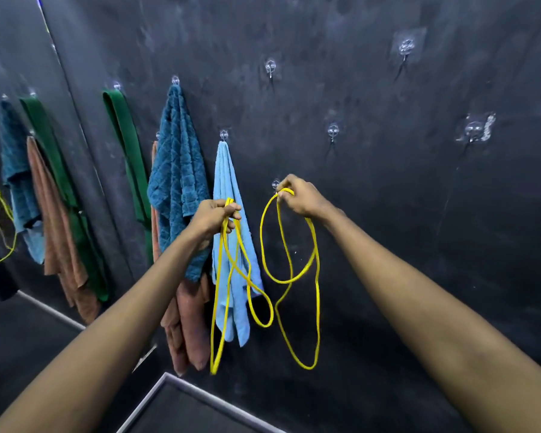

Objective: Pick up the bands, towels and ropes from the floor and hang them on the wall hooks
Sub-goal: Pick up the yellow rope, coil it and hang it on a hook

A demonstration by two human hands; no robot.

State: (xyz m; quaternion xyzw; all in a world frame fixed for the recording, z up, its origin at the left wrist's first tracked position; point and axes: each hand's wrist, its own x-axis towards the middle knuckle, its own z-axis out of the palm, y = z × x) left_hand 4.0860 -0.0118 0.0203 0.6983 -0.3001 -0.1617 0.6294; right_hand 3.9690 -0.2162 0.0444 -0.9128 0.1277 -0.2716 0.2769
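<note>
While the right hand (pixel 297 198) pinches a yellow band (pixel 318 307) at the centre hook (pixel 275 184), the left hand (pixel 214 218) grips spare loops (pixel 263 325). Seat the band fully before release.

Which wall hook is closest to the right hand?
The lowest hook, right beside the right hand and just right of the light blue towel; the other bare hooks all sit higher.

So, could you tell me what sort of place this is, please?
Probably a gym or exercise room: a dark wall with stick-on hooks, a green band and teal towel hanging there, and a mirror at left.
</note>
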